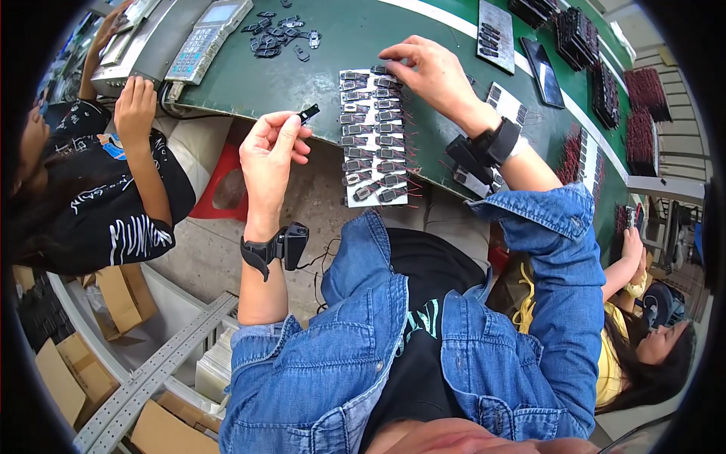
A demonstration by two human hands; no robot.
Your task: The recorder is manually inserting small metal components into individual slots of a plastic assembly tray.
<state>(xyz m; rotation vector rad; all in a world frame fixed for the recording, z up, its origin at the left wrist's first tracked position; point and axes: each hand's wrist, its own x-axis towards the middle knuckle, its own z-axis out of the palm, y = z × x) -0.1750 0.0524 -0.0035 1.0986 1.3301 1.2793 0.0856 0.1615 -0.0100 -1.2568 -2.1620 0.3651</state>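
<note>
My left hand (274,144) is raised just off the table's near edge. Its thumb and fingers pinch a small black plastic housing (308,113). A white board (370,198) carries two columns of small black modules with thin dark red wires, and its near end sticks out past the table edge. At the board's far right corner, my right hand (429,72) has thumb and forefinger closed around a small dark piece; the fingers partly cover it, so its kind is unclear. Both of my wrists wear black strapped devices.
Loose black housings (276,36) lie in a pile on the green table (333,19). A grey keypad device (208,38) stands at the far left. To the right are a flat black phone-like slab (541,72) and stacks of wired modules (578,38). One person sits left, another right.
</note>
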